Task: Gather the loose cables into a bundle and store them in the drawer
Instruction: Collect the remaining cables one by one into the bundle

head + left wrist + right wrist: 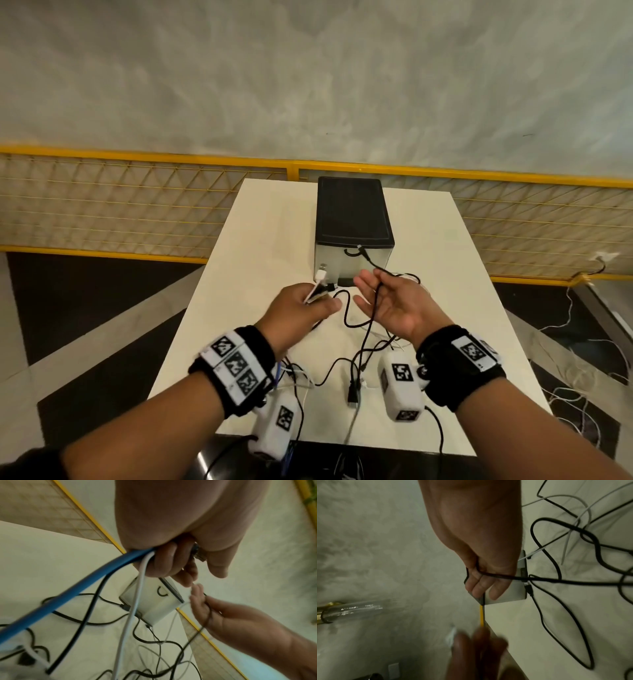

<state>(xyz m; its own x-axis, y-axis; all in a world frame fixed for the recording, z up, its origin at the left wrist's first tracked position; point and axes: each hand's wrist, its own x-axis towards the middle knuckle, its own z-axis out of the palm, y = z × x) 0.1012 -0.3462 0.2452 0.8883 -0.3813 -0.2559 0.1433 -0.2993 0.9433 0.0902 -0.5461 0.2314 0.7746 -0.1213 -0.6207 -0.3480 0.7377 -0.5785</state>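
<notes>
A small drawer unit [352,209] with a black top stands at the back of the white table [260,240]. My left hand [322,298] grips a bunch of cable ends, among them a white plug [321,275]. In the left wrist view its fingers [164,563] curl round a blue cable [77,592], a white cable [137,601] and a black one. My right hand [376,294] lies palm up with straight fingers. A thin black cable [371,263] runs across that palm [481,585]. Loose black and white cables [356,373] lie tangled on the table below both hands.
A yellow mesh fence [137,205] runs behind the table. More white cables [575,377] lie on the floor to the right. The drawer unit's pale front [154,601] faces me, with its drawers closed. A black USB plug [352,397] lies near the table's front edge.
</notes>
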